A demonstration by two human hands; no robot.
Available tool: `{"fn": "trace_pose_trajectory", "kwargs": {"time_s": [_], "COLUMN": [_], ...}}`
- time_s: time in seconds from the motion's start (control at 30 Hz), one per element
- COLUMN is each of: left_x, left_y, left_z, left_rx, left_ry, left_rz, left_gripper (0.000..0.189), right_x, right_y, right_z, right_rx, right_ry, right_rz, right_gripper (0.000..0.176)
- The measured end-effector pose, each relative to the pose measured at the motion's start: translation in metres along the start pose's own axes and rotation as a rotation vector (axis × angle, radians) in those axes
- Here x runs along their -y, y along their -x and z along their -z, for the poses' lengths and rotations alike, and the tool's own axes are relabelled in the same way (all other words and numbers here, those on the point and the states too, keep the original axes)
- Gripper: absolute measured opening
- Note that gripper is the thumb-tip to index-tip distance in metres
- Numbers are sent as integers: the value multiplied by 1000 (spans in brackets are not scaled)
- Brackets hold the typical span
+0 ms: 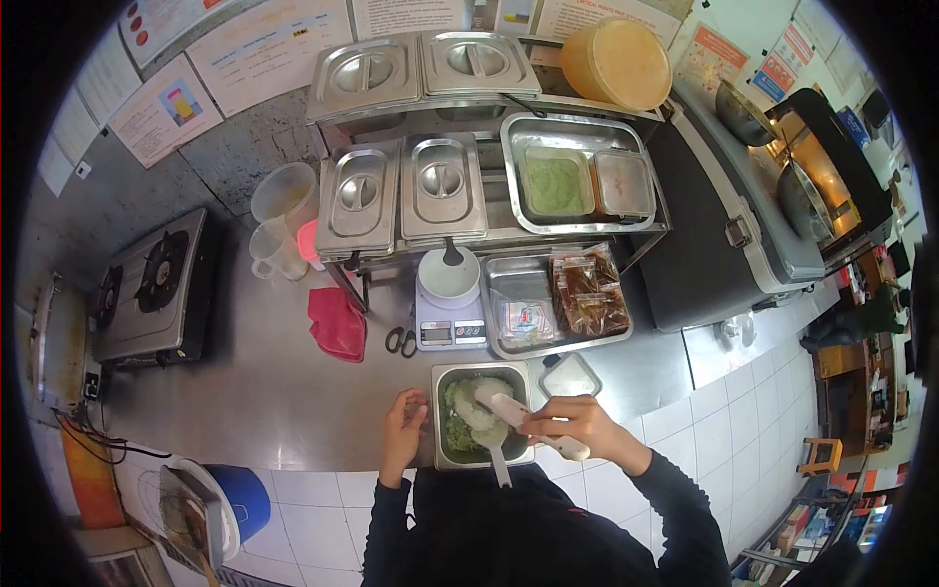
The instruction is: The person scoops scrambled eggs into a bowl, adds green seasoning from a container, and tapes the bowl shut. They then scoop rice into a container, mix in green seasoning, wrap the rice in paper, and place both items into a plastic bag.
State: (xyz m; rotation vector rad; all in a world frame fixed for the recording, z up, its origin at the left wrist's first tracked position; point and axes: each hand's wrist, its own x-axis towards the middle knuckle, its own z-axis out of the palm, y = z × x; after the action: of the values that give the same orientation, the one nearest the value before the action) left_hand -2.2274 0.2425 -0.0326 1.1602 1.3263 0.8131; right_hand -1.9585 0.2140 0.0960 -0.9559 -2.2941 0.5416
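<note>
A square steel container point(439, 416) sits at the counter's front edge with shredded green food point(460, 430) and a pale, whitish mass inside. My right hand point(577, 428) is closed around the white handle of a spatula-like utensil point(506, 407), whose head reaches into the container over the food. A pale spoon point(496, 460) rests in the same container, its handle sticking out over the front rim. Close to the left rim, my left hand point(403, 428) has its fingers loosely bent and apart, holding nothing.
Behind the container stand a digital scale point(450, 331) with a white bowl point(451, 279) and a tray point(509, 349) of bagged brown food. Black-handled scissors point(400, 340) and a red cloth point(337, 325) lie left. A small lidded tub point(570, 376) is at right, a gas stove point(156, 284) far left.
</note>
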Motion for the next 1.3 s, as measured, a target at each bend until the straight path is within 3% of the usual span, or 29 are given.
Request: {"fn": "trace_pose_trajectory", "kwargs": {"time_s": [0.17, 0.33, 0.4, 0.47, 0.53, 0.6, 0.67, 0.73, 0.87, 1.0, 1.13, 1.23, 1.3], "left_x": [6, 5, 22, 34, 39, 36, 38, 42, 35, 36, 33, 29, 21], "left_y": [-5, -8, -9, -10, -10, -8, -6, -9, -7, -4, -2, 2, 6], "left_z": [1, -2, -7, -16, -23, -27, -27, -27, -25, -25, -24, -25, -25], "left_rx": [23, 70, 68, 71, 18, 31, 41, 64, 83, 95, 91, 92, 113], "left_ry": [-13, -52, -95, -126, 63, 112, 153, 240, 247, 248, 198, 189, 187], "left_rz": [-41, 52, -49, -170, -150, -137, -113, -86, -56, -87, -83, -68, -34], "left_gripper": [27, 23, 23, 24, 24, 23, 23, 21, 19, 17, 14, 12, 12], "right_x": [-1, -1, -6, -15, -24, -31, -46, -76, -143, -195, -204, -168, -126], "right_y": [16, 20, 18, 13, -9, -42, -76, -106, -154, -178, -183, -166, -128], "right_z": [-5, -3, 2, 17, 44, 89, 127, 159, 163, 157, 151, 147, 125], "right_rx": [-73, -121, -166, -479, -858, -1080, -1082, -810, -383, -203, -93, -520, -602], "right_ry": [-56, -135, -182, -238, -618, -459, -161, 558, 994, 1088, 1008, 893, 571], "right_rz": [-131, -246, -293, -452, -439, -297, -178, -67, -49, -88, -303, -44, -262], "right_gripper": [18, 16, 15, 14, 14, 12, 10, 15, 15, 13, 21, 25, 19]}}
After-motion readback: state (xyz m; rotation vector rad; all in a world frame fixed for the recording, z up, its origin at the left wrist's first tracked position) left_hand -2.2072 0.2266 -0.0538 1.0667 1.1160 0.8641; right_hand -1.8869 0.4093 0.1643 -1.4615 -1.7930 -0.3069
